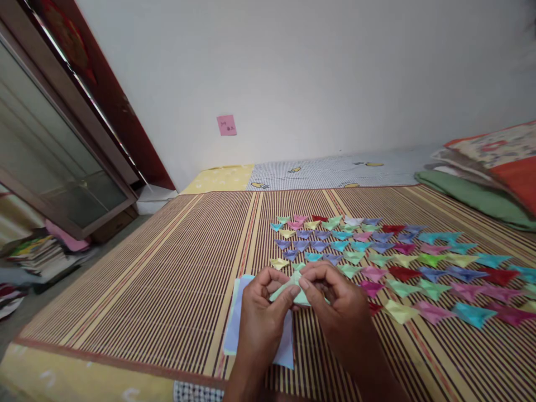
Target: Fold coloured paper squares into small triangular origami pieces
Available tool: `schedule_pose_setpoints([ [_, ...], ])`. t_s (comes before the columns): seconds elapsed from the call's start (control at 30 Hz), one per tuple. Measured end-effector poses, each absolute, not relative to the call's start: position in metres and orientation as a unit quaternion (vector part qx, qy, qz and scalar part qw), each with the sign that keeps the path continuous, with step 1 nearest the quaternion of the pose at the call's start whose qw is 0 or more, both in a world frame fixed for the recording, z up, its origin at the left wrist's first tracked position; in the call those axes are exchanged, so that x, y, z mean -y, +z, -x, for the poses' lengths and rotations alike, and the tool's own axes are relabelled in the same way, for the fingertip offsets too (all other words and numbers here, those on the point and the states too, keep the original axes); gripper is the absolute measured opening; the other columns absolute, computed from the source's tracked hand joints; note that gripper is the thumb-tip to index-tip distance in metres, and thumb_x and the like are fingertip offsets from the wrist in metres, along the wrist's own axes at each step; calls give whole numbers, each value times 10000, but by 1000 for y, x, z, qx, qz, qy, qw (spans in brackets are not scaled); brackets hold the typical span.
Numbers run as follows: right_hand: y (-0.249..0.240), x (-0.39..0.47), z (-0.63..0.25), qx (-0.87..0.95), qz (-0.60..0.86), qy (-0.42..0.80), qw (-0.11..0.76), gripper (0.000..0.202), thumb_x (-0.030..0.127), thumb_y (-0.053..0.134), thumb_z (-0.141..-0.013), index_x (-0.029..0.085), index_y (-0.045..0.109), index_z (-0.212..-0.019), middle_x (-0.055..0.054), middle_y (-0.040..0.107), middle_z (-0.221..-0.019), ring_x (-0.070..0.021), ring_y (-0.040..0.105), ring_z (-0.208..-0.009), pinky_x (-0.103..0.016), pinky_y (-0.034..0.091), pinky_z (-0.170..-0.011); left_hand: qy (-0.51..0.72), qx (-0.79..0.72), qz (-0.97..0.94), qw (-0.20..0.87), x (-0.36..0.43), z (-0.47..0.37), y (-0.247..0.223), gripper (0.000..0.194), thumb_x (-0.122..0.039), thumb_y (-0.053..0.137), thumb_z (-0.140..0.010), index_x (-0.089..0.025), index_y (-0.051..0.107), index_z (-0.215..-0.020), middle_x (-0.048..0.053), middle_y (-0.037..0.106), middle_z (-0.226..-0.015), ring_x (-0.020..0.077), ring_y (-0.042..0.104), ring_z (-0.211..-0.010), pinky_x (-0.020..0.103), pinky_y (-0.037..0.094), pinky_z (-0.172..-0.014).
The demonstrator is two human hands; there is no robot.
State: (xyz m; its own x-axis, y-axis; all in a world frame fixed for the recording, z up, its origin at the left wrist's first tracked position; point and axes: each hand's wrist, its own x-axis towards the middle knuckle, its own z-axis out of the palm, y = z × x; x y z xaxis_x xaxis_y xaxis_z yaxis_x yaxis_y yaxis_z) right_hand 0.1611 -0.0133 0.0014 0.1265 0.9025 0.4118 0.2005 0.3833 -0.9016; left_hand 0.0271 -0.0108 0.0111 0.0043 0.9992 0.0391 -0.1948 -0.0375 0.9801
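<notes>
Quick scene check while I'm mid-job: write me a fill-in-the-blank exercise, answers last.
The left hand and right hand hold folded paper coloured pale ____. The loose sheets lie closest to the ____ hand. The rows of folded shapes cover the ____ side of the mat. The note on the wall is ____.

green; left; right; pink

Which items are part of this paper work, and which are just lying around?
In use:
pale green paper, between left hand and right hand
sheet stack
folded paper shapes
striped mat

Apparently unrelated:
bedding pile
pink wall note
floor clutter, far left
</notes>
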Motion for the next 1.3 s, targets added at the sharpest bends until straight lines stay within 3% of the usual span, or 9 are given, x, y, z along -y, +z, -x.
schedule_pose_setpoints([
  [0.2,-2,13,-167,559,457,419,551,223,379,648,-937,241,686,-1108,-27,684,-893,-212,664,-793,-323,514,-664,540,-405,-466,573,13,-24,11,289,-327,807,-832,-193,567,-919,3,749,-743,152,709,-656,245,572,-632],
  [0.37,3,11,-175,618,417,370,555,87,293,639,-937,241,699,-903,-25,663,-958,-209,643,-926,-333,487,-781,517,-394,-496,576,14,-19,11,254,-276,773,-867,-192,564,-985,-5,749,-732,127,682,-648,214,530,-637],
  [0.67,6,8,-180,663,428,321,524,196,288,613,-942,217,600,-761,-21,646,-901,-187,623,-840,-323,464,-733,514,-412,-507,555,13,-19,10,232,-258,768,-849,-193,594,-989,-32,681,-694,125,638,-657,218,490,-640],
  [0.97,7,12,-170,629,453,278,567,264,229,609,-896,231,481,-665,9,581,-763,-171,574,-732,-312,450,-691,510,-421,-545,516,16,-21,12,201,-193,770,-831,-197,619,-965,-16,693,-749,136,635,-715,222,480,-675],
  [1.17,11,10,-180,673,433,294,522,144,222,637,-897,223,623,-754,-14,665,-889,-198,651,-873,-330,485,-787,510,-422,-533,528,15,-20,10,209,-267,763,-864,-198,602,-977,-24,668,-715,137,618,-668,236,477,-651],
  [1.3,9,10,-184,665,433,313,521,194,249,649,-907,216,617,-719,-17,664,-892,-196,661,-875,-323,494,-789,524,-400,-499,562,15,-22,11,233,-283,774,-856,-192,598,-979,-24,671,-706,132,617,-664,231,488,-649],
])
